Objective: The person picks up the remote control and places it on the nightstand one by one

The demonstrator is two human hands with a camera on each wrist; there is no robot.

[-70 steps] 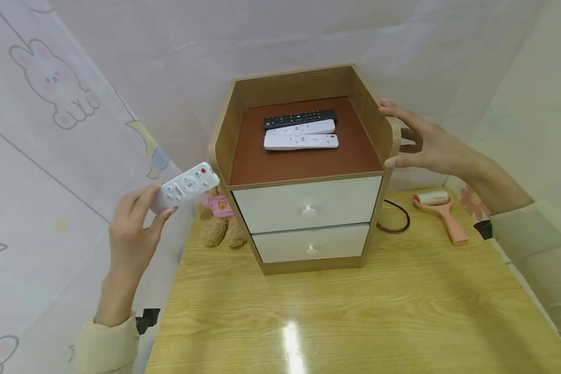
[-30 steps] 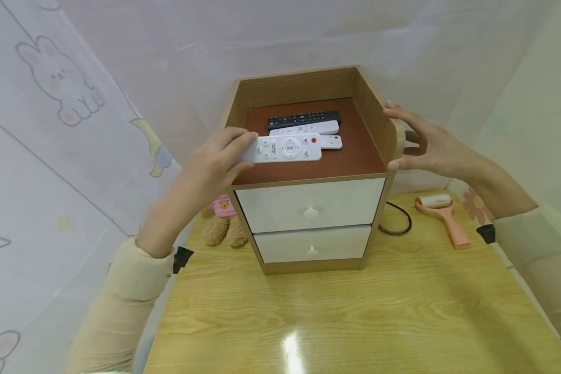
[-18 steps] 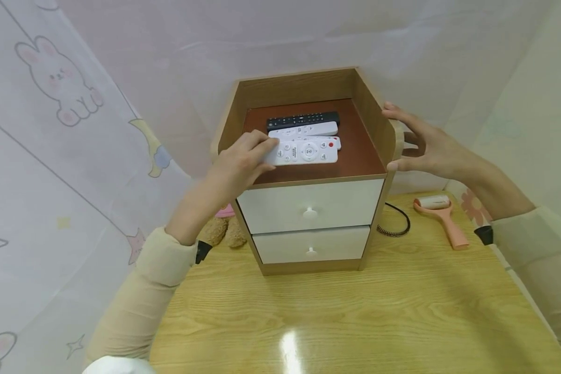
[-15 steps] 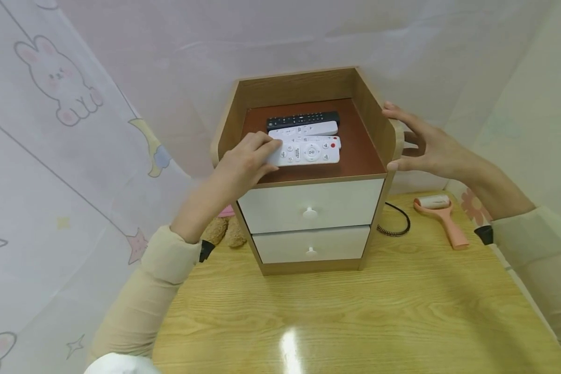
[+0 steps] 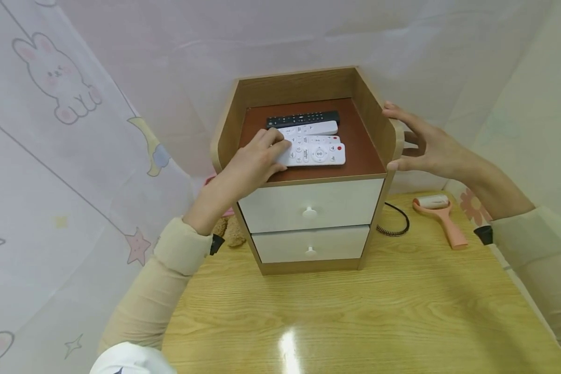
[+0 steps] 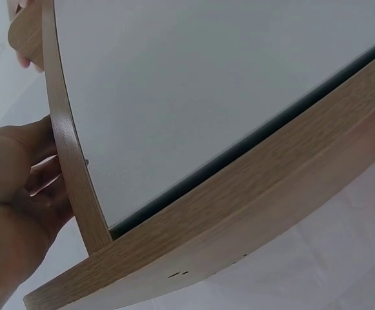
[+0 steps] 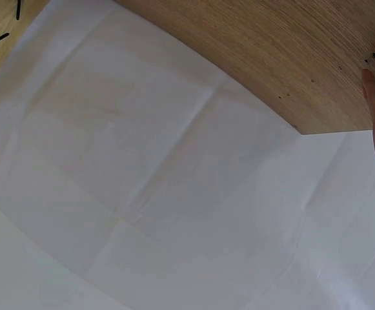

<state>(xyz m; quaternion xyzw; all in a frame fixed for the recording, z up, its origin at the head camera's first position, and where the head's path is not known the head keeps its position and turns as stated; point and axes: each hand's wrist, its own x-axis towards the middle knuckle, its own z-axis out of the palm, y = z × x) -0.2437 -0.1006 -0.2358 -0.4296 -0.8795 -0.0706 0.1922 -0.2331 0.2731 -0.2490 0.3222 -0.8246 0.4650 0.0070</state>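
My left hand reaches over the left side of a small wooden cabinet and grips the left end of a white remote control. This remote lies low over the brown top shelf, in front of a second white remote, a third white remote and a black remote. In the left wrist view the left hand shows behind the cabinet's edge, and the held remote is hidden. My right hand holds the cabinet's right side panel, thumb at its front edge.
The cabinet has two white drawers with knobs and stands on a wooden table. To its right lie a black coiled cord and an orange lint roller. A teddy bear sits at the left, mostly hidden.
My left hand has carried the white remote from left of the cabinet rightward over the shelf and lowered it in front of the other remotes. The right hand has stayed at the side panel.
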